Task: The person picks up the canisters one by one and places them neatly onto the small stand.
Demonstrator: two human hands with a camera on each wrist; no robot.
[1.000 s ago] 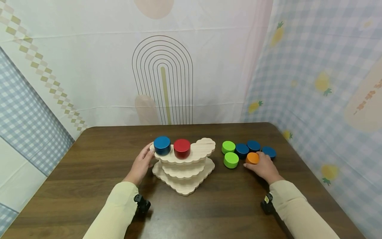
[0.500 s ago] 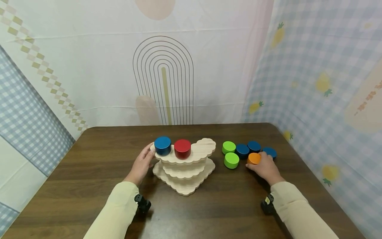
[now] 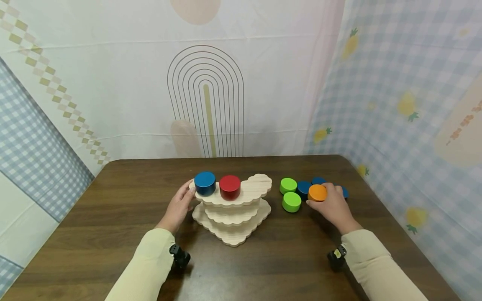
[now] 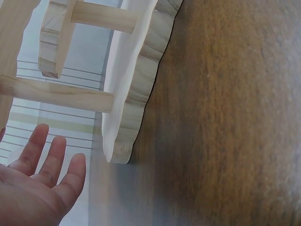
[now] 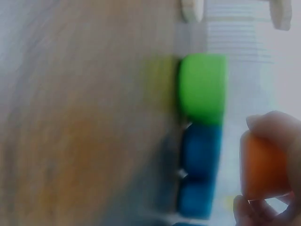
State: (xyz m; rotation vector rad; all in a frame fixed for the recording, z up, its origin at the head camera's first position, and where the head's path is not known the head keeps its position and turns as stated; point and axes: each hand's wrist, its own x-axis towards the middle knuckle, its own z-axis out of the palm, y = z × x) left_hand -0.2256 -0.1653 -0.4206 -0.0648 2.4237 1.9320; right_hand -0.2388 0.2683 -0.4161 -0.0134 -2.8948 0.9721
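Note:
My right hand pinches an orange round block between thumb and fingers. The right wrist view shows this orange block raised off the table. Beside it are two green round blocks and several blue round blocks, some partly hidden by the hand. A tiered wooden stand with scalloped edges stands left of these. On its top tier sit a blue round block and a red round block. My left hand holds the top tier's left edge; its other fingers hang loose.
Everything stands on a dark wooden table. A patterned white cloth hangs behind its far edge, and checked blue cloth hangs along the right. Dowels join the stand's tiers.
The orange block has risen off the table in my right hand and moved slightly away from me, now covering more of the blue blocks. My left hand and the stand have stayed still.

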